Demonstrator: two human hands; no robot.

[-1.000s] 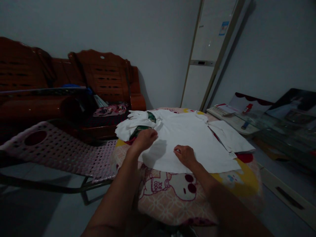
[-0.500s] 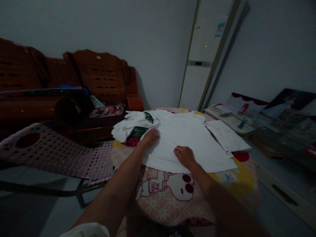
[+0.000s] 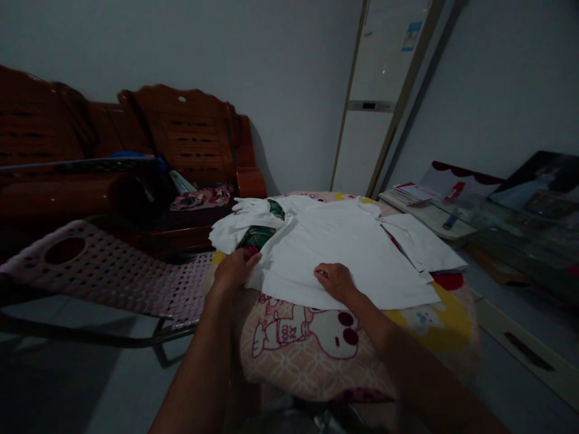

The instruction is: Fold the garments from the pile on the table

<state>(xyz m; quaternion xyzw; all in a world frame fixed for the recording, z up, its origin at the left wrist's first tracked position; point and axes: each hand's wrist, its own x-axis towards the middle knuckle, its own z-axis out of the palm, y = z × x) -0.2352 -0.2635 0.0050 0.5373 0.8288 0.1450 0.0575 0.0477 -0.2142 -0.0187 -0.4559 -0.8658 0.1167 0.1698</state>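
Note:
A white short-sleeved shirt (image 3: pixel 335 241) lies spread over a round table. My left hand (image 3: pixel 236 269) is at the shirt's left edge, its thumb and fingers pinched together there; the fingertips are partly hidden. On the lower middle of the shirt rests my right hand (image 3: pixel 335 279), fingers curled closed, with no cloth visibly raised in them. Just beyond my left hand sits a rumpled heap of white clothes (image 3: pixel 235 224) with a dark green patterned piece (image 3: pixel 257 237) and some dark red cloth showing. Folded white cloth (image 3: pixel 423 244) lies to the right of the shirt.
A patterned tablecloth (image 3: pixel 294 367) covers the table. Left stands a woven pink chair (image 3: pixel 131 283), with a carved wooden sofa (image 3: pixel 185 138) behind it. A tall white cabinet-like unit (image 3: pixel 366 144) is at the back. On the right, a glass-topped stand (image 3: pixel 511 223) holds papers and a picture.
My left hand has drawn back left and nearer to me, from on the shirt to its left edge. My right hand stays in about the same place. The view has shifted slightly.

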